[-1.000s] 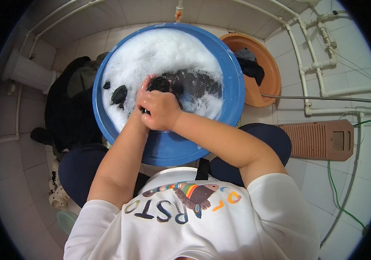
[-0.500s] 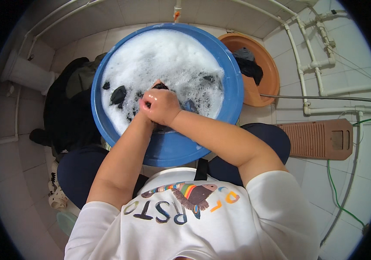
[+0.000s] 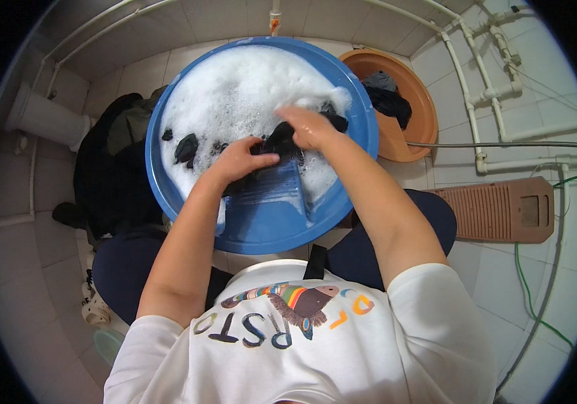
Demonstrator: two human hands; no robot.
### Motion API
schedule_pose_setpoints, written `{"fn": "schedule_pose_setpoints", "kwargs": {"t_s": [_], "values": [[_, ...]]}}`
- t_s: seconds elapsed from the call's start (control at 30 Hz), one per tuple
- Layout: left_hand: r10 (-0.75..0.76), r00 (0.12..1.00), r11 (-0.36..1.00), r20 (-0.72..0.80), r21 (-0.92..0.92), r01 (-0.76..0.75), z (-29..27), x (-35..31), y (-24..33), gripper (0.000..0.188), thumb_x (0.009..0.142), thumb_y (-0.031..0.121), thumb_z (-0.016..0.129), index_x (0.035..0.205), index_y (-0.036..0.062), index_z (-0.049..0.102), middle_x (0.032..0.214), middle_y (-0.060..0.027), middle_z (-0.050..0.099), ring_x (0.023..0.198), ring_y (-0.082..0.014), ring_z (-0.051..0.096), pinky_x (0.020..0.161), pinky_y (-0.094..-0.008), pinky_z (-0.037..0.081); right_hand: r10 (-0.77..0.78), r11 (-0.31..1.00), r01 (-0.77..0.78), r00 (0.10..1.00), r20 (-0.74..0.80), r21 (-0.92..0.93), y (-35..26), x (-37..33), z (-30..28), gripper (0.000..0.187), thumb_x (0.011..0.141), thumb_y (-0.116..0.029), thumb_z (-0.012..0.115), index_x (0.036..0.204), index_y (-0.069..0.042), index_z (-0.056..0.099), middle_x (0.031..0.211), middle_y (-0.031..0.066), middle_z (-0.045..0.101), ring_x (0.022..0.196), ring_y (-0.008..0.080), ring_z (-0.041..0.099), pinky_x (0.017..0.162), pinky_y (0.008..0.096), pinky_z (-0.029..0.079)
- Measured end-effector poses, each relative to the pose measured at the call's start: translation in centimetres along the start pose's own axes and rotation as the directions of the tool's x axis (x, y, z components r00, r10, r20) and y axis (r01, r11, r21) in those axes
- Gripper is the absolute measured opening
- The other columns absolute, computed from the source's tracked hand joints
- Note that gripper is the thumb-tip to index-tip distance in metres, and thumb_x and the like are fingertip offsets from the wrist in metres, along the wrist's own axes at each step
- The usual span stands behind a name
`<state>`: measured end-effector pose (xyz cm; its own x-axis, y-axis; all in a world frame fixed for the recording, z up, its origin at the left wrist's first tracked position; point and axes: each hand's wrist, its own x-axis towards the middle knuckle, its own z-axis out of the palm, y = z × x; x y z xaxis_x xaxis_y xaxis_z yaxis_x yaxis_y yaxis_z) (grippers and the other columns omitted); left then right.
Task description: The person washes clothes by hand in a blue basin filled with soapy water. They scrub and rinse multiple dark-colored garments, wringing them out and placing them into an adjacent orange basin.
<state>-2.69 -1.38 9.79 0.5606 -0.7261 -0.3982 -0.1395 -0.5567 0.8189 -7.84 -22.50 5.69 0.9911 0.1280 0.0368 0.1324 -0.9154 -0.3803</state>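
Observation:
A wide blue basin (image 3: pixel 367 121) filled with foamy white suds (image 3: pixel 234 74) stands in front of me. Inside, at its near side, a ribbed blue washboard surface (image 3: pixel 271 185) shows above the water. Wet black cloth (image 3: pixel 279 139) lies over the top of these ribs and stretches right into the foam. My left hand (image 3: pixel 240 160) rests at the cloth's left end, thumb and fingers apart. Over its right part is my right hand (image 3: pixel 307 128), slightly blurred, fingers stretched to the left. Another dark cloth piece (image 3: pixel 186 148) pokes out of the foam at left.
An orange-brown basin (image 3: pixel 424 101) with dark clothes (image 3: pixel 388 101) stands behind at right. A brown washboard (image 3: pixel 497 210) lies right of my knee. Dark clothes (image 3: pixel 113 175) are heaped left of the basin. White pipes (image 3: pixel 467 87) and a green hose (image 3: pixel 527 289) run along the right.
My hands were clasped together over the suds; now they are apart, the right one farther right. The black cloth is spread between them, and the basin's ribbed surface shows more.

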Motion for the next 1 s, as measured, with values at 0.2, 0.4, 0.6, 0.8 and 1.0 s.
{"fn": "schedule_pose_setpoints", "kwargs": {"t_s": [0.2, 0.4, 0.6, 0.8, 1.0], "values": [[0.13, 0.99, 0.843, -0.055, 0.532, -0.081, -1.4, -0.7, -0.8, 0.054, 0.056, 0.026, 0.076, 0.102, 0.0034, 0.059, 0.095, -0.0173, 0.061, 0.092, -0.0302, 0.058, 0.078, -0.0363, 0.044, 0.25, 0.963, -0.269, 0.875, 0.414, -0.013, -1.9, 0.4, -3.6, 0.043, 0.065, -0.027, 0.059, 0.105, -0.009, 0.059, 0.1, 0.0178, 0.06, 0.094, 0.0316, 0.056, 0.083, 0.0362, 0.044], [-0.119, 0.966, 0.98, -0.23, 0.126, 0.151, -4.0, 0.5, -2.7, 0.036, 0.067, 0.014, 0.059, 0.099, -0.0014, 0.057, 0.085, -0.0184, 0.062, 0.077, -0.0273, 0.061, 0.072, -0.0346, 0.046, 0.536, 0.196, 0.176, 0.805, -0.256, 0.965, -1.2, 1.8, -9.2, 0.024, 0.071, -0.01, 0.057, 0.093, -0.001, 0.055, 0.082, 0.0053, 0.059, 0.072, 0.0131, 0.056, 0.068, 0.0269, 0.046], [0.024, 0.998, 0.28, -0.058, -0.958, -0.062, -7.8, -1.1, -2.2, 0.033, 0.078, 0.021, 0.049, 0.097, -0.0051, 0.055, 0.082, -0.0148, 0.06, 0.067, -0.0248, 0.059, 0.062, -0.0335, 0.051, 0.649, 0.574, -0.321, 0.74, -0.179, 0.753, 2.5, 1.2, -6.5, 0.028, 0.066, -0.016, 0.063, 0.088, 0.001, 0.058, 0.079, 0.0124, 0.062, 0.077, 0.0234, 0.06, 0.069, 0.0317, 0.046], [-0.297, 0.95, 0.252, 0.095, -0.952, 0.173, -3.5, 0.6, -2.3, 0.039, 0.09, 0.034, 0.041, 0.106, 0.001, 0.052, 0.086, -0.015, 0.062, 0.064, -0.0231, 0.061, 0.054, -0.0331, 0.052, 0.466, 0.877, -0.376, 0.814, 0.346, -0.298, 1.7, -0.3, 0.9, 0.031, 0.078, -0.014, 0.054, 0.107, -0.003, 0.05, 0.114, 0.0173, 0.052, 0.102, 0.0333, 0.054, 0.083, 0.0416, 0.045], [-0.35, 0.934, 0.208, -0.075, -0.978, -0.001, -0.4, 2.5, -3.7, 0.037, 0.086, 0.034, 0.051, 0.106, 0.0025, 0.055, 0.095, -0.0119, 0.062, 0.08, -0.0247, 0.061, 0.071, -0.0367, 0.05, 0.599, 0.801, -0.579, 0.777, 0.193, -0.155, 1.4, 0.3, -0.8, 0.042, 0.069, -0.029, 0.062, 0.101, -0.002, 0.061, 0.112, 0.0196, 0.053, 0.101, 0.0338, 0.054, 0.085, 0.0403, 0.044]]}}
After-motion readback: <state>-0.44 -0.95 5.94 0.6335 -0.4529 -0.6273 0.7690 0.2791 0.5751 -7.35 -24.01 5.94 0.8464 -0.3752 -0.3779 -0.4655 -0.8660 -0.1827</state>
